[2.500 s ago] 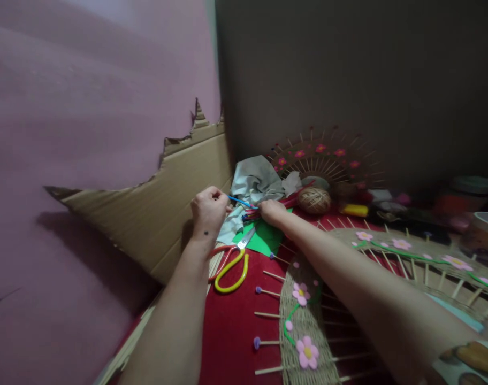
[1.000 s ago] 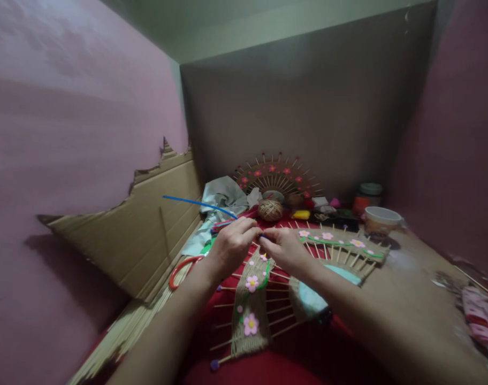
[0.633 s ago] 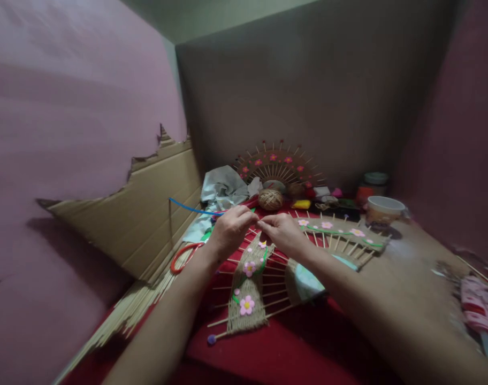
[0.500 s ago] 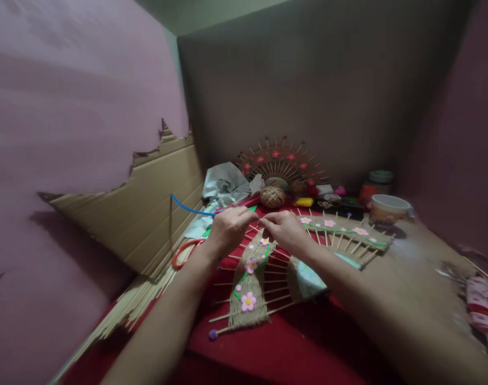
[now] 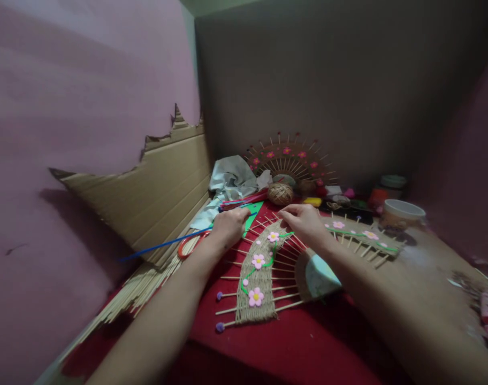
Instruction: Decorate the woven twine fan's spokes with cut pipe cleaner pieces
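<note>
My left hand (image 5: 230,227) is closed around a long blue pipe cleaner (image 5: 164,247), which runs out to the lower left, with a short end showing past the fingers. Thumb and fingers of my right hand (image 5: 304,220) are pinched together above the far edge of the woven fan (image 5: 250,275); what they hold, if anything, is too small to tell. This fan has thin sticks, a twine band, pink flowers (image 5: 256,297), a green vine and a pale blue centre piece (image 5: 321,275). Purple balls (image 5: 220,327) cap two stick ends at the near left.
Orange-handled scissors (image 5: 187,247) and a bundle of thin sticks (image 5: 147,291) lie left, beside torn cardboard (image 5: 147,198). Behind are a twine ball (image 5: 280,193), colored pipe cleaners (image 5: 244,201) and a finished fan (image 5: 286,156). A white tub (image 5: 402,214) stands right.
My hands have moved apart from where they met. The blue pipe cleaner has swung from pointing up-left to down-left, with more of its length showing. The view has shifted slightly.
</note>
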`<action>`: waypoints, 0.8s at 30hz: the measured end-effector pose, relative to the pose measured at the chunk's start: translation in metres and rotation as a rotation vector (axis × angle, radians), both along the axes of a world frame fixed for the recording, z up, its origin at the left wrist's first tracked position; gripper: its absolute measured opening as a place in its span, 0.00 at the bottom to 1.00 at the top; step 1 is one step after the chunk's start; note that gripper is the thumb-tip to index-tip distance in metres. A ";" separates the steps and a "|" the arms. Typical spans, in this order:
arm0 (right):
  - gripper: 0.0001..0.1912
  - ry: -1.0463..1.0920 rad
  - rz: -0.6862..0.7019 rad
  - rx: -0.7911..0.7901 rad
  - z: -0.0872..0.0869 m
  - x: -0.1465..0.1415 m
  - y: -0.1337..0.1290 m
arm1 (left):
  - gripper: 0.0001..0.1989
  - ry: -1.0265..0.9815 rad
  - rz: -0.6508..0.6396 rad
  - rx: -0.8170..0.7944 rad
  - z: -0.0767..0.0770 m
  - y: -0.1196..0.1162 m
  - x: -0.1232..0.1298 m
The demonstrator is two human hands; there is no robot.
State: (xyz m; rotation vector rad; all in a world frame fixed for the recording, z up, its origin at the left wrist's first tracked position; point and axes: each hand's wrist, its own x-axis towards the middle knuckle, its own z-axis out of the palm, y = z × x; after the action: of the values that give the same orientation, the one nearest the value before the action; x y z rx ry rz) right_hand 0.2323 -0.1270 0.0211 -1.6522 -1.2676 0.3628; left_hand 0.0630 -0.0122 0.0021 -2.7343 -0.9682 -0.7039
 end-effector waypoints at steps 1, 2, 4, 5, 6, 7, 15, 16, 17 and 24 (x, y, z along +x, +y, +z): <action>0.11 0.011 -0.009 -0.003 0.001 0.002 0.000 | 0.11 0.002 0.001 -0.027 -0.001 0.000 0.001; 0.12 0.022 -0.017 -0.006 0.002 0.004 0.000 | 0.11 0.001 0.003 -0.052 -0.003 0.001 0.002; 0.12 0.041 -0.030 -0.015 0.004 0.007 0.000 | 0.11 -0.010 0.016 -0.096 -0.006 0.005 0.003; 0.11 0.046 -0.035 -0.021 0.004 0.008 0.000 | 0.12 -0.018 0.025 -0.115 -0.008 0.008 0.003; 0.11 0.047 -0.038 -0.026 0.004 0.009 0.000 | 0.12 -0.027 0.034 -0.132 -0.009 0.011 0.003; 0.11 0.046 -0.039 -0.032 0.003 0.009 0.000 | 0.12 -0.034 0.043 -0.148 -0.010 0.013 0.003; 0.11 -0.061 -0.009 -0.057 -0.003 0.000 0.000 | 0.13 -0.072 0.112 -0.247 -0.009 0.026 -0.002; 0.11 -0.088 0.002 -0.061 -0.003 -0.002 -0.001 | 0.13 -0.076 0.125 -0.255 -0.009 0.027 -0.003; 0.11 -0.117 0.012 -0.065 -0.004 -0.004 -0.002 | 0.13 -0.079 0.136 -0.262 -0.008 0.028 -0.004; 0.09 -0.301 0.071 -0.079 -0.007 -0.020 -0.008 | 0.14 -0.083 0.159 -0.287 -0.011 0.027 -0.004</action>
State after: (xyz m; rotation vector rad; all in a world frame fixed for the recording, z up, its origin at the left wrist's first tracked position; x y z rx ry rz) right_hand 0.2128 -0.1353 0.0138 -1.7793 -1.5544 0.2134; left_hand 0.0591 0.0149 -0.0087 -2.8402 -1.3870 -0.7033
